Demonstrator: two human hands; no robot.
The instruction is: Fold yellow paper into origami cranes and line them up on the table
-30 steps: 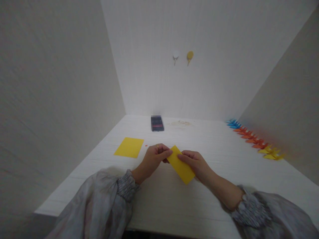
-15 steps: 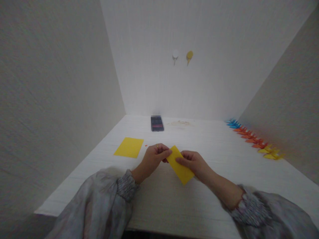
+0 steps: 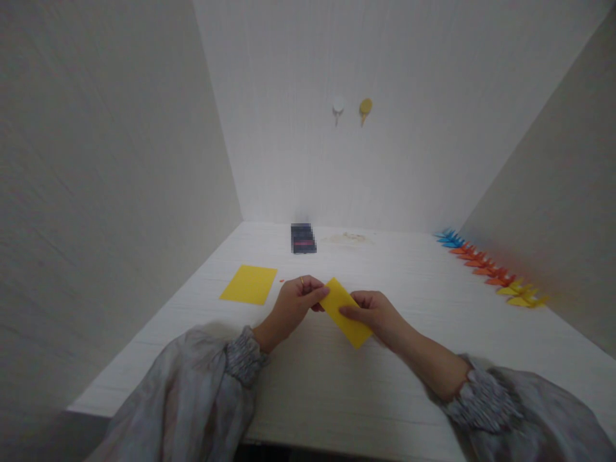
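Observation:
A folded yellow paper (image 3: 345, 313) is held between both hands just above the white table (image 3: 337, 385). My left hand (image 3: 294, 305), with a ring on one finger, pinches the paper's upper left end. My right hand (image 3: 374, 316) grips its right long side, thumb on top and fingers underneath. The paper lies tilted, with its far end up-left and its near corner pointing toward me.
A flat yellow sheet (image 3: 249, 283) lies on the table to the left. A dark blurred object (image 3: 303, 238) stands near the back wall. A row of blue, orange and yellow folded paper shapes (image 3: 486, 268) runs along the right wall. Two round pins (image 3: 352, 109) are on the back wall.
The folded paper and both hands have shifted slightly up and left. My right thumb has slid a little along the paper.

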